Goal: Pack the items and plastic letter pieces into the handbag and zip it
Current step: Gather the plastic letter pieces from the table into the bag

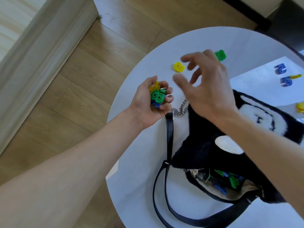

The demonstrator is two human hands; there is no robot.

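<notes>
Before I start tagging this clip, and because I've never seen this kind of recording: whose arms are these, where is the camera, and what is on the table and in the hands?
There is no machine here. These are a person's two bare arms, seen from one wide-angle camera worn on the head and looking down. The left hand grips a bunch of plastic pieces, with a green 8 on top. The right hand is open and blurred, fingers spread above the round white table, and holds nothing. A yellow piece and a green piece lie loose on the table. Two blue pieces lie farther right. The furry black and white handbag lies unzipped, and more pieces show inside. Its chain lies beside the left hand.
</notes>
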